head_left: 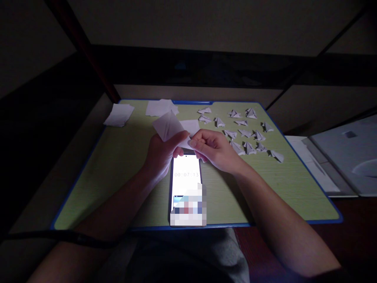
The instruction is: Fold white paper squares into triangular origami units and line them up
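Note:
A creased white sheet of paper (168,125) is held up over the middle of the green table (118,173). My left hand (163,151) pinches it from the left, with the thumb on top. At the paper's lower right corner, my right hand (213,148) closes thumb and fingers on it. Beneath both hands lies a lit phone (186,169) showing a timer. Another white sheet (191,126) rests on the table just behind the hands. Parts of the fingers are hidden behind the paper.
Several small folded paper shapes (249,147) are spread over the table's right side. Stacks of white paper lie at the back left (119,114) and back middle (160,107). A dark cable (67,236) crosses the near left. An open white box (318,165) stands beyond the right edge.

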Demonstrator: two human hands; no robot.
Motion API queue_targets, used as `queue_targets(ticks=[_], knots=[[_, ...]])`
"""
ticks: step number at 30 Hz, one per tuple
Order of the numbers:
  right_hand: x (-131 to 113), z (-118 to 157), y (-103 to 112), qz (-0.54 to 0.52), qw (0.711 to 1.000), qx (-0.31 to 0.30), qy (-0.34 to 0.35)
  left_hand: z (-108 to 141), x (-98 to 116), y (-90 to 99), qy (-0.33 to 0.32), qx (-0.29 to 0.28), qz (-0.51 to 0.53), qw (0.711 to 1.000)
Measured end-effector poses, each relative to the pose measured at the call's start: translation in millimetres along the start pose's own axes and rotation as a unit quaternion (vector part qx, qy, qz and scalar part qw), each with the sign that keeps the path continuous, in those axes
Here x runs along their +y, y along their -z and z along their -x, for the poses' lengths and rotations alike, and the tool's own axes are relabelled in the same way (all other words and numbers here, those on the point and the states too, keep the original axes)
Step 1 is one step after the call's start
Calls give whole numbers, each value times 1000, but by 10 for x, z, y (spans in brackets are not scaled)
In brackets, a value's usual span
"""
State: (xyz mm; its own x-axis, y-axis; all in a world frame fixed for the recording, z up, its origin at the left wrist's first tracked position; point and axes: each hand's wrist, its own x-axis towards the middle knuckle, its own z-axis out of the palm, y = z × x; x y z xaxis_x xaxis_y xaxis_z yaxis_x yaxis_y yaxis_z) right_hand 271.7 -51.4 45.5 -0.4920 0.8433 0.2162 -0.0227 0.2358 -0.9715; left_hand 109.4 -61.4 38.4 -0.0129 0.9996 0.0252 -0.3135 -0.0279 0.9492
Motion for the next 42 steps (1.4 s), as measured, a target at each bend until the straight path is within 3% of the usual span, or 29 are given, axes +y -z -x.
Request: queue_targets(ticks=[6, 20, 29, 36, 42], knots=[[7, 3, 44, 2, 1000, 18, 2, -42, 70, 30, -9, 43, 8, 999], [25, -8, 36, 0, 999, 34, -11, -34, -65, 66, -40, -32, -51, 997], [-1, -5, 52, 7, 999, 32, -12, -76, -12, 80, -66, 13, -42, 997], [-19, -8, 48, -10, 1000, 24, -4, -60, -73, 86, -65, -7, -81, 995], [-44, -7, 31, -4, 1000, 31, -3, -46, -29, 86, -38, -3, -55, 998]])
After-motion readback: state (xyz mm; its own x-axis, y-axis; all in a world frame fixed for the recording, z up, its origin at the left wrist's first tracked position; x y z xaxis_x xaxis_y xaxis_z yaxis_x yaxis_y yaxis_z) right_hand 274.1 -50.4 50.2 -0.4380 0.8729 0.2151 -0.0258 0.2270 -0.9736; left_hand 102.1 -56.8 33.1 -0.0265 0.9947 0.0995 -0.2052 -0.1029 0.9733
